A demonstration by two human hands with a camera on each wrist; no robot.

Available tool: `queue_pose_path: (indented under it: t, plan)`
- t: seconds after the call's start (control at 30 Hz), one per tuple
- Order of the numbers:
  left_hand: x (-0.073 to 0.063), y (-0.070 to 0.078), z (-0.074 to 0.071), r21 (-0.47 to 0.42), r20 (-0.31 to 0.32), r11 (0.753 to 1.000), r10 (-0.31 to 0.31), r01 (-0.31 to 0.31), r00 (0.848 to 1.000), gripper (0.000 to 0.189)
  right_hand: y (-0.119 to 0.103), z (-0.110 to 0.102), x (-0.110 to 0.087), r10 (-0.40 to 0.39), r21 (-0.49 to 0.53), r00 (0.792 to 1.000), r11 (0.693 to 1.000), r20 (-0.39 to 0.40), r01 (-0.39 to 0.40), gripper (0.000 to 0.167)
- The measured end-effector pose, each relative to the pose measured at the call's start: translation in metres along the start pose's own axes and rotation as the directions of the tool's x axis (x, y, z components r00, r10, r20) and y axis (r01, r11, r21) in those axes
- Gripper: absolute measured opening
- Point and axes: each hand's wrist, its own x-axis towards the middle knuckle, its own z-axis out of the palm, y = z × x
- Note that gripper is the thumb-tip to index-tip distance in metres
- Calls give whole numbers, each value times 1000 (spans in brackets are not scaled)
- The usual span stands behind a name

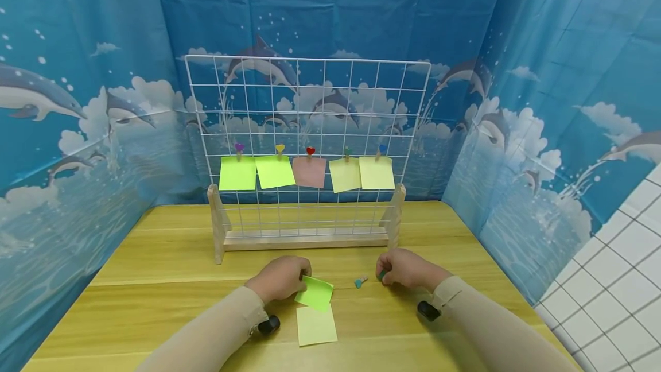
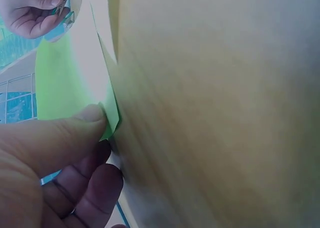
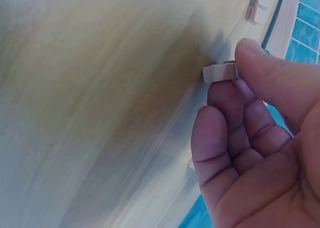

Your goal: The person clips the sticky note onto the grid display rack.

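Observation:
My left hand (image 1: 281, 278) pinches a bright green sticky note (image 1: 316, 293) by its corner between thumb and fingers, close over the table. The left wrist view shows the thumb pressed on the green paper. A pale yellow sticky note (image 1: 317, 326) lies just in front of it, overlapped by the green one in the head view. My right hand (image 1: 408, 269) pinches a small wooden clothespin (image 3: 220, 72), its green end partly hidden by the fingers. Between the hands, another small clothespin with a teal heart (image 1: 358, 283) lies on the table.
Behind the hands stands a white wire grid (image 1: 310, 113) on a wooden base (image 1: 304, 241). Several sticky notes hang across it, among them a pink one (image 1: 309, 173), each under a heart clothespin. Blue dolphin curtains (image 1: 330, 4) enclose the wooden table (image 1: 170, 280).

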Motion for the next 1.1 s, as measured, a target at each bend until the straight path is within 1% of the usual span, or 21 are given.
queue_pose_path:
  t: [0.17,0.37,0.5,0.6,0.77,0.87,0.93,1.1]
  plan:
    - [-1,-1,-2,16,-24,1000,22,-21,999,2,-2,0,0,9,4,1000,1000,-26,-9,16]
    - [-3,-3,-7,-11,-36,1000,13,-13,999,7,-1,-2,1,-15,3,997,1000,-80,15,12]
    - [-1,-8,-12,-30,-47,1000,6,-7,999,10,-6,-4,1,-38,7,992,999,-122,39,9]
    - [0,-12,-15,-56,-57,998,-2,-1,998,12,-10,-5,1,-27,27,989,999,-146,32,7]
    - [0,-20,-24,-126,-85,992,-15,5,996,12,-19,-6,3,13,103,987,995,-161,3,22]
    - [0,-24,-30,-160,-107,987,-20,3,994,11,-22,-6,3,23,128,987,992,-159,-3,26]
    - [-1,-25,-35,-154,-127,988,-27,7,991,10,-24,-6,3,22,141,986,990,-165,1,26]
    - [0,-29,-45,-112,-164,993,-56,38,985,9,-27,-7,5,-19,183,982,982,-189,54,21]
